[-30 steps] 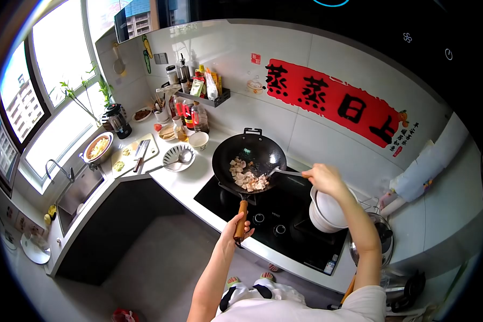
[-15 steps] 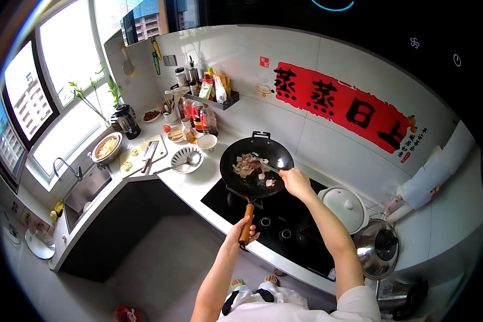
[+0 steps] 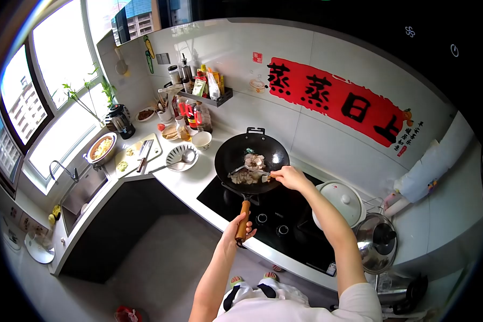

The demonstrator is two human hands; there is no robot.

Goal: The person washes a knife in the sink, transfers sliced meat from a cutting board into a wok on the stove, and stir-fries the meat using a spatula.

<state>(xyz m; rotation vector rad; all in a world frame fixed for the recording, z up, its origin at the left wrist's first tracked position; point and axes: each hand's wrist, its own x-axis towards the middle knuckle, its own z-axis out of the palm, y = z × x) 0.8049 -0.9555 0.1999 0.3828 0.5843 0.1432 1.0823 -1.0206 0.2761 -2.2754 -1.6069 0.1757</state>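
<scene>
A black wok (image 3: 276, 155) sits on the black glass stove (image 3: 214, 201) with pieces of pale meat (image 3: 255, 161) in its middle and lower part. My left hand (image 3: 238, 228) is wrapped round the wok's wooden handle (image 3: 243, 217), below the rim. Over the wok's right side, my right hand (image 3: 291, 177) is closed on the handle of a metal spatula (image 3: 252, 170). The spatula's blade lies among the meat, partly hidden by it.
Left of the wok stand a striped plate (image 3: 173, 156) with a ladle, a white bowl (image 3: 202, 140), and a cutting board (image 3: 155, 150) with a knife. A lidded white pot (image 3: 335, 201) and a steel lid (image 3: 367, 244) are at the right.
The spatula has moved from the wok's right side to the left across the meat, and my right hand has come closer to the wok. The meat is heaped differently. My left hand keeps its hold.
</scene>
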